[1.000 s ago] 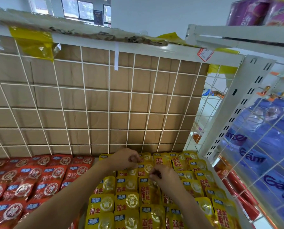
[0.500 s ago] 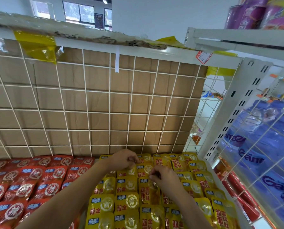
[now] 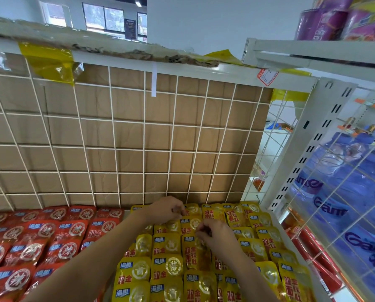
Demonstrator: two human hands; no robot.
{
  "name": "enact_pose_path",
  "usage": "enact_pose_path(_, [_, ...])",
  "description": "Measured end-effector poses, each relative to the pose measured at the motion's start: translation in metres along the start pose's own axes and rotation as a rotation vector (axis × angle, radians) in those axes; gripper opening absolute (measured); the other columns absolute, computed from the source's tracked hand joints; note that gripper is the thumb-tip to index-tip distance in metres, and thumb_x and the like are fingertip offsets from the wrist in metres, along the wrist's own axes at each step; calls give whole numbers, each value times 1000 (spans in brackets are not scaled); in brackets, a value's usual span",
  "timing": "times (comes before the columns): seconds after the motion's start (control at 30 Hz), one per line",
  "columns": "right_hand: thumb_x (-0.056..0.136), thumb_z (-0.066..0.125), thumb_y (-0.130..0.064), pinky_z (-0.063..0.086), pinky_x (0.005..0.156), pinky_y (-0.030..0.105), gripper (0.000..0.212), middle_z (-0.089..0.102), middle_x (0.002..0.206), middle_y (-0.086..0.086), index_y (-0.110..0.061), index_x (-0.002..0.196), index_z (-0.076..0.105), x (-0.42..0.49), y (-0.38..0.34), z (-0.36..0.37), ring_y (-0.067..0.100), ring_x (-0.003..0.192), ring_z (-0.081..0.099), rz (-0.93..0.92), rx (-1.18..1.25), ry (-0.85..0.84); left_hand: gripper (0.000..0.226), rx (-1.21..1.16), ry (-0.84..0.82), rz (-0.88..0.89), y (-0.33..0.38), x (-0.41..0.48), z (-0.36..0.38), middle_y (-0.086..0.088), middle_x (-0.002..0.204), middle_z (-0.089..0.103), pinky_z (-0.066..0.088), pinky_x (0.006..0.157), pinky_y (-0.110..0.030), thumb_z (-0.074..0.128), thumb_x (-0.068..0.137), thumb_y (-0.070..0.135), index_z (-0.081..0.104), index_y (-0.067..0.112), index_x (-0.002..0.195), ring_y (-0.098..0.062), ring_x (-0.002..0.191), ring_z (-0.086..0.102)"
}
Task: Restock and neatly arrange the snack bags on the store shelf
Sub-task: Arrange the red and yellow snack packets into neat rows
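Yellow snack bags (image 3: 167,245) fill the right section of the shelf (image 3: 303,261). The left hand (image 3: 167,211) pinches a back-row bag beside the wire grid (image 3: 144,147); the right hand (image 3: 217,235) pinches one nearer. We should align each squarely within its column.

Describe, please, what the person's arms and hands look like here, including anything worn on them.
The left hand and right hand wear no gloves, and no ring, watch or bracelet is visible. The left arm and right arm are bare to the frame's edge; no sleeve shows.

White wire grid (image 3: 144,147) backed by cardboard (image 3: 127,136), windows (image 3: 103,17) beyond pale wall (image 3: 193,22)
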State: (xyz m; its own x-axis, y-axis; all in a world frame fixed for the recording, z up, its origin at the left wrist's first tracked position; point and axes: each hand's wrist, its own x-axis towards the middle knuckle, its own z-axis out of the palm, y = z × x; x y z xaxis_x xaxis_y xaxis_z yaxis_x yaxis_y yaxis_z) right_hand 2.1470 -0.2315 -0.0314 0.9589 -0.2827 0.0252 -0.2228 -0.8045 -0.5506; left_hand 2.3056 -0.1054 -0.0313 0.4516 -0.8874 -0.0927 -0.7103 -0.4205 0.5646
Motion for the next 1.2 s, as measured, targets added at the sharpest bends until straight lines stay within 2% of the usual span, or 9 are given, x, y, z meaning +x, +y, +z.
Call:
enact_pose_path(0.1, [88, 58, -23, 43, 71, 17, 9, 58, 84, -12, -20, 92, 66, 2, -1, 1, 5, 83, 55, 10, 11, 3, 18, -6, -1, -7, 0, 0, -1, 5, 84, 55, 45, 78, -27, 58, 89, 14, 66, 10, 105, -4, 77, 50])
enact_pose_path(0.23, [87, 58, -20, 38, 62, 9, 7, 59, 83, -12, -24, 86, 63, 5, -3, 2, 5, 80, 55, 20, -2, -6, 19, -8, -2, 1, 2, 0, -3, 15, 76, 50, 38, 67, -14, 57, 90, 13, 67, 9, 105, 4, 70, 47])
enact_pose_path(0.37, [85, 58, -16, 45, 68, 21, 12, 60, 80, -11, -26, 79, 62, 7, -5, 3, 8, 78, 58, 43, 0, -19, 19, 0, -13, -5, 1, 2, -3, 16, 73, 48, 36, 66, -16, 58, 90, 13, 67, 9, 105, 2, 68, 46])
enact_pose_path(0.47, [84, 58, -17, 47, 69, 23, 31, 61, 81, -11, -39, 65, 47, 6, -5, 4, 8, 79, 59, 43, -15, -21, 19, 13, -7, -4, 0, 3, -2, 7, 85, 56, 35, 66, -11, 57, 90, 15, 67, 9, 106, 4, 70, 46])
enact_pose_path(0.57, [85, 58, -16, 46, 69, 20, 37, 56, 75, -17, -41, 63, 43, 6, -4, 4, 5, 77, 57, 36, -17, -9, 23, 24, -5, -11, 1, 5, -1, 0, 94, 63, 31, 60, -5, 58, 91, 21, 66, 4, 104, 4, 68, 46])
enact_pose_path(0.7, [84, 55, -11, 50, 72, 22, 38, 63, 82, -13, -41, 63, 44, 6, -4, 5, 6, 80, 60, 27, -1, -5, 24, 72, 6, -37, 1, 7, 1, -8, 99, 65, 31, 58, -10, 58, 90, 27, 66, 7, 101, -6, 80, 49])
enact_pose_path(0.8, [85, 54, -11, 50, 73, 23, 36, 66, 85, -9, -40, 65, 47, 6, -3, 4, 7, 81, 61, 30, 11, 9, 22, 66, 7, -60, 1, 8, 1, -3, 89, 58, 36, 63, -20, 57, 91, 25, 65, 6, 99, -9, 80, 49])
enact_pose_path(0.97, [86, 56, -15, 44, 68, 16, 10, 63, 86, -9, -21, 88, 65, 9, -2, 3, 5, 79, 57, 25, 20, 9, 18, 42, 9, -77, 1, 7, 1, -3, 90, 60, 41, 73, -26, 59, 90, 24, 65, 8, 96, -9, 82, 51])
enact_pose_path(1.2, [84, 56, -13, 41, 62, 11, 17, 60, 81, -11, -29, 77, 55, 10, -2, 2, 4, 77, 56, 19, 9, 0, 17, 8, 11, -83, 1, 7, 1, 2, 84, 56, 37, 63, -17, 59, 90, 24, 65, 9, 95, -7, 75, 49])
